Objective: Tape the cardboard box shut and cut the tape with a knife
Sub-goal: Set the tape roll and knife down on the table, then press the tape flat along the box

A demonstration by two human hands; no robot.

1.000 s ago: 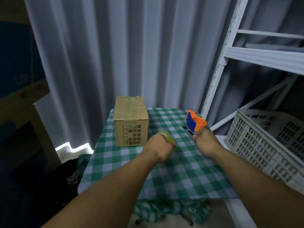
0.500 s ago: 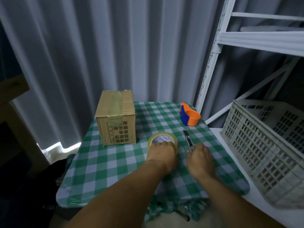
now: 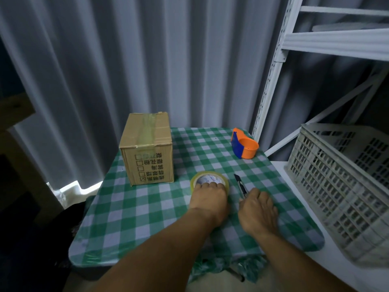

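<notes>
A closed cardboard box [image 3: 148, 148] stands at the back left of the green checked table [image 3: 147, 209], with a strip of clear tape along its top seam. A roll of clear tape [image 3: 208, 179] lies flat near the table's middle, and my left hand [image 3: 208, 198] rests over its near side, fingers on it. A slim dark utility knife [image 3: 240, 184] lies on the cloth just right of the roll. The fingers of my right hand [image 3: 257, 209] close on the knife's near end.
An orange and blue tape dispenser [image 3: 244, 146] sits at the table's back right. A white metal shelf rack [image 3: 271, 81] rises to the right, with a pale plastic crate [image 3: 341, 186] on its low shelf. Grey curtains hang behind the table.
Both hands came down from mid-air onto the table, setting the tape roll and the knife on the cloth. In the last half second they hardly move.
</notes>
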